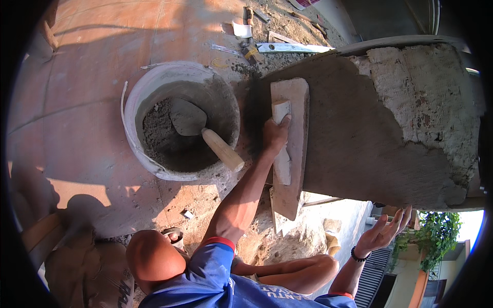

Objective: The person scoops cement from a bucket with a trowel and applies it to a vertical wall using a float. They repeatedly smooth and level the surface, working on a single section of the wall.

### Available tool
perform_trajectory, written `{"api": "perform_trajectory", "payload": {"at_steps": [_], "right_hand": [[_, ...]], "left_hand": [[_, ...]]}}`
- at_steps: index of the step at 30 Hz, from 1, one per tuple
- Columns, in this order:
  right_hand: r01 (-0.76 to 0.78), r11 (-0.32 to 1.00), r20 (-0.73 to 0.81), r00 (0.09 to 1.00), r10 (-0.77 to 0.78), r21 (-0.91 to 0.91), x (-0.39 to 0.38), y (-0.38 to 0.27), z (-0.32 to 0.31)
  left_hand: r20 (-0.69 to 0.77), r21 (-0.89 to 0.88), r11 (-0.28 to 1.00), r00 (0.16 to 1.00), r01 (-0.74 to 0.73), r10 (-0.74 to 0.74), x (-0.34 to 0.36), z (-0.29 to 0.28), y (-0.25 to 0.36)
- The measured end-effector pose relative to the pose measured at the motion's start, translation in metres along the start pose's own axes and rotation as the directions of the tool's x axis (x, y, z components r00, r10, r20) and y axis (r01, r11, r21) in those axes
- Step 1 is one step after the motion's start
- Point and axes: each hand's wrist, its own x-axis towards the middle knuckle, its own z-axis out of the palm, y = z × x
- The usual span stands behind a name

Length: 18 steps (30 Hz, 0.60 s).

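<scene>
My left hand (277, 134) is closed on the handle of a long, flat plastering float (292, 200), which lies against the dark fresh mortar (370, 149) on a masonry surface. A rough, lighter patch (416, 92) borders the mortar at the upper right. My right hand (382, 231), with a beaded bracelet at the wrist, is open, its fingertips at or near the lower edge of that surface; contact is unclear. Left of the float stands a white bucket (133, 118) holding grey mortar (156, 128) and a trowel (187, 115) with a wooden handle.
Beyond the bucket are a white-faced level (292, 47), small tools (250, 54) and rubble (292, 25) on the reddish floor (77, 102). Dusty sacks (102, 267) lie at the lower left. A green plant (436, 231) and building fronts show at the lower right.
</scene>
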Motion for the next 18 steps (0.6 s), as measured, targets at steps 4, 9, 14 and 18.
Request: {"api": "perform_trajectory", "payload": {"at_steps": [4, 9, 14, 18], "right_hand": [[-0.009, 0.990, -0.010, 1.000, 0.008, -0.144, 0.024, 0.003, 0.007], [-0.002, 0.969, -0.076, 0.997, -0.018, -0.246, 0.032, 0.043, -0.004], [0.098, 0.968, -0.098, 0.988, -0.123, -0.230, 0.058, 0.034, 0.013], [0.141, 0.939, -0.084, 0.981, -0.175, -0.314, 0.059, 0.027, 0.021]], "left_hand": [[0.006, 0.023, 0.991, 0.991, -0.130, 0.130, 0.027, 0.002, 0.031], [0.077, 0.185, 0.939, 0.956, -0.291, 0.281, -0.054, 0.054, 0.045], [0.106, 0.152, 0.935, 0.946, -0.320, 0.307, -0.094, 0.051, 0.015], [0.231, 0.198, 0.896, 0.907, -0.398, 0.351, -0.113, 0.053, 0.017]]}}
